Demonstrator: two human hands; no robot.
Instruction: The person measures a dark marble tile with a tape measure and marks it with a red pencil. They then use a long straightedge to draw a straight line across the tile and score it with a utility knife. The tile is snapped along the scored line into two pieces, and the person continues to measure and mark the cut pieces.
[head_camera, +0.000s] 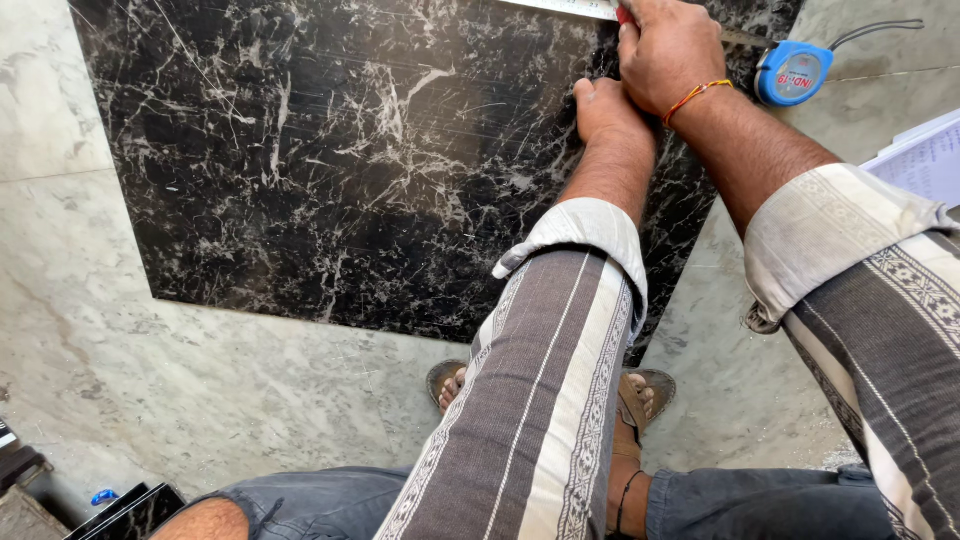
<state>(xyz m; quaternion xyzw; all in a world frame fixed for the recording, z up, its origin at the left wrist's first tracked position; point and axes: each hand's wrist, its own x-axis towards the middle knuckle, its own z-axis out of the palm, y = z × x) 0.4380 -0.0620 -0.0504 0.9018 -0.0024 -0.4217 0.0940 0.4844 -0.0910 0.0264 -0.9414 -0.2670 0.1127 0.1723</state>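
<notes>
Head view looks straight down past the person's knees and sandalled feet (640, 395), which stand on the pale grey marble floor (200, 400) at the near edge of the work. Both forearms, in rolled striped sleeves (560, 400), extend forward over a large black marble tile (330, 170) with white veining. This tile lies flat on the floor, its near edge just ahead of the feet and its far edge at the top of the frame. Left hand (605, 108) rests on the tile surface near the far edge, fingers curled under and pressed down; whether it holds anything cannot be told. Right hand (665, 50) sits just beyond and partly over the left hand, touching it, with an orange thread around the wrist. Its fingers are closed around a slim red-tipped tool (623, 15), only the tip of which shows. That tip lies against a metal straightedge (570, 8) running along the far edge of the tile. Just right of the right hand, a blue tape measure (793, 73) with a grey wrist loop rests at the tile's far right corner. White paper sheets (925, 160) lie on the floor at the right edge of the frame, well apart from the hands.
</notes>
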